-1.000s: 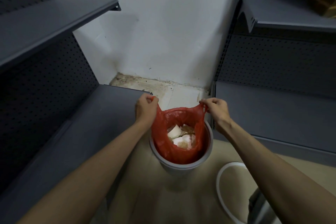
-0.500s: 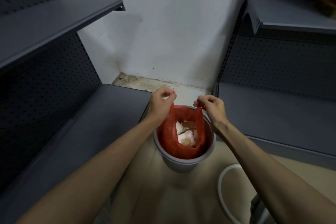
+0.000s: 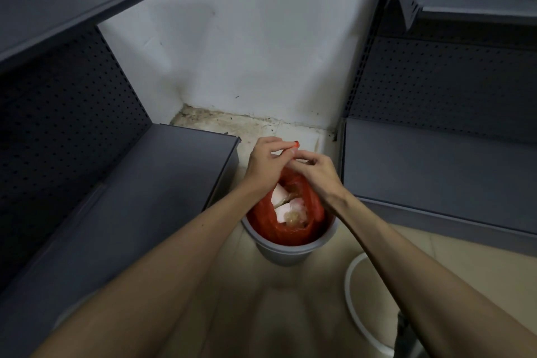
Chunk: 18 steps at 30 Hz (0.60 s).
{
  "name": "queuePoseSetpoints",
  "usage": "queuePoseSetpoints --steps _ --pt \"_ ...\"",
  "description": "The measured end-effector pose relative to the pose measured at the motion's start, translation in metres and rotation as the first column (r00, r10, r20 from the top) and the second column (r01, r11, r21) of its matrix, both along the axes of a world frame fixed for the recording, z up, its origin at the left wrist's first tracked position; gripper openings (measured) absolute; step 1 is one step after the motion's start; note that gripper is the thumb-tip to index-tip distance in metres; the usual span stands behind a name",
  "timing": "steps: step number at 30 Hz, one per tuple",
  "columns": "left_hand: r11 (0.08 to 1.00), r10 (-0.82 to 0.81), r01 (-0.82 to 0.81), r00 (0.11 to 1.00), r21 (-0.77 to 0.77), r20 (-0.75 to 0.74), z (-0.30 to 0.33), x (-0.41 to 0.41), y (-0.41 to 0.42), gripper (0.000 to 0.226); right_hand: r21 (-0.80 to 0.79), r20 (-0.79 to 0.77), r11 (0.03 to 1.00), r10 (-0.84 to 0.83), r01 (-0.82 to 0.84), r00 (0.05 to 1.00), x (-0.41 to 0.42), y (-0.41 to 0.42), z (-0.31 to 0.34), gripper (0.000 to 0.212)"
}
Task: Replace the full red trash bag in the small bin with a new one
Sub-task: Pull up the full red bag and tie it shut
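Observation:
A small grey bin [image 3: 286,250] stands on the beige floor between two shelf units. Inside it sits a red trash bag [image 3: 263,216] holding white paper scraps and other waste. My left hand [image 3: 266,161] and my right hand [image 3: 318,173] meet above the bag's mouth, fingers touching. Each pinches a handle of the red bag, and a red tip of plastic pokes out at the fingers of my left hand. The bag's top is drawn together under my hands; its lower part stays in the bin.
Dark grey metal shelves stand on the left [image 3: 162,183] and on the right [image 3: 436,168], close to the bin. A stained white wall [image 3: 261,52] closes the back. A white ring [image 3: 353,293] lies on the floor at lower right.
My hands have moved together from either side of the bin and now touch over the bag. The bag's mouth has narrowed from wide open to gathered.

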State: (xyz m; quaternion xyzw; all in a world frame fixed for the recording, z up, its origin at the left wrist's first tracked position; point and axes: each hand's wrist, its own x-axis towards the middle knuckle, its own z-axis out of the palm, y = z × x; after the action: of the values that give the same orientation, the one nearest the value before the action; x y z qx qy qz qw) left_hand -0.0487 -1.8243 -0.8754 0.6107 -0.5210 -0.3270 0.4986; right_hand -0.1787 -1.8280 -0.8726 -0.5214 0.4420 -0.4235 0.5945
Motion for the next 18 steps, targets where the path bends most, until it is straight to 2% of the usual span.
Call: queuePoseSetpoints --steps 4,9,15,18 --pt "0.995 -0.09 0.09 0.996 0.047 -0.006 -0.002 -0.006 -0.001 0.023 -0.023 -0.042 0.999 -0.038 0.037 0.998 0.006 -0.007 -0.01 0.02" --pt "0.977 -0.179 0.187 0.98 0.104 -0.081 -0.004 0.003 0.008 0.031 0.081 0.014 0.995 -0.068 0.066 0.998 0.0 -0.008 -0.011 0.023" --pt "0.966 -0.248 0.247 0.969 0.078 0.006 -0.021 0.003 0.021 0.062 0.135 0.01 0.989 -0.066 0.064 0.998 -0.003 -0.006 -0.016 0.029" --pt "0.964 -0.26 0.257 0.965 0.068 0.042 -0.021 0.002 0.025 0.068 0.118 -0.021 0.992 -0.043 0.045 0.999 -0.005 -0.003 -0.015 0.032"
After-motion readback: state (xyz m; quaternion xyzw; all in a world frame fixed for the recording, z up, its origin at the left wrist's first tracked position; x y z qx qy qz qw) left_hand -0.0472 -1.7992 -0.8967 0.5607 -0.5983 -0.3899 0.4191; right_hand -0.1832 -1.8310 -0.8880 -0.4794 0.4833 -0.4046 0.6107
